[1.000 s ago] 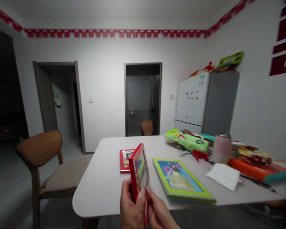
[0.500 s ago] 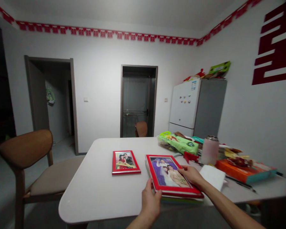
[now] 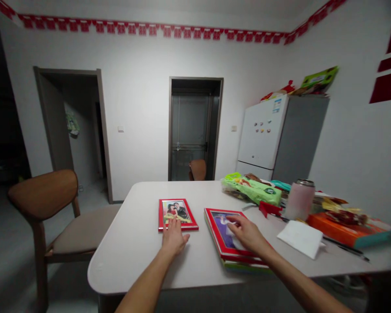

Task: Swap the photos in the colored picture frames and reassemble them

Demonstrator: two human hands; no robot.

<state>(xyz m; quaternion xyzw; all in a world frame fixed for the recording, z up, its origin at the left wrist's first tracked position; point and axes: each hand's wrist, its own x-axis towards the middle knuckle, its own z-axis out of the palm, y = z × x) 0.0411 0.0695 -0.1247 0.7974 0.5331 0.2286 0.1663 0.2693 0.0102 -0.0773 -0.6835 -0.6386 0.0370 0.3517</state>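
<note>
While the small red frame (image 3: 176, 209) lies unstacked at lower centre, face up with a couple's photo, the left hand (image 3: 173, 238) is spread loosely over its near edge, gripping nothing. Right of it, the large red frame (image 3: 220, 232) already sits atop a green one (image 3: 239, 265), its purple photo partly hidden by the half-open, seemingly unladen right hand (image 3: 248, 235).

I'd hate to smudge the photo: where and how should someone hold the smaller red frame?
Probably hold the smaller red frame by its left and right borders, from the near side, where the left hand is. It lies flat, face up, so its rim offers grip clear of the photo.
</note>
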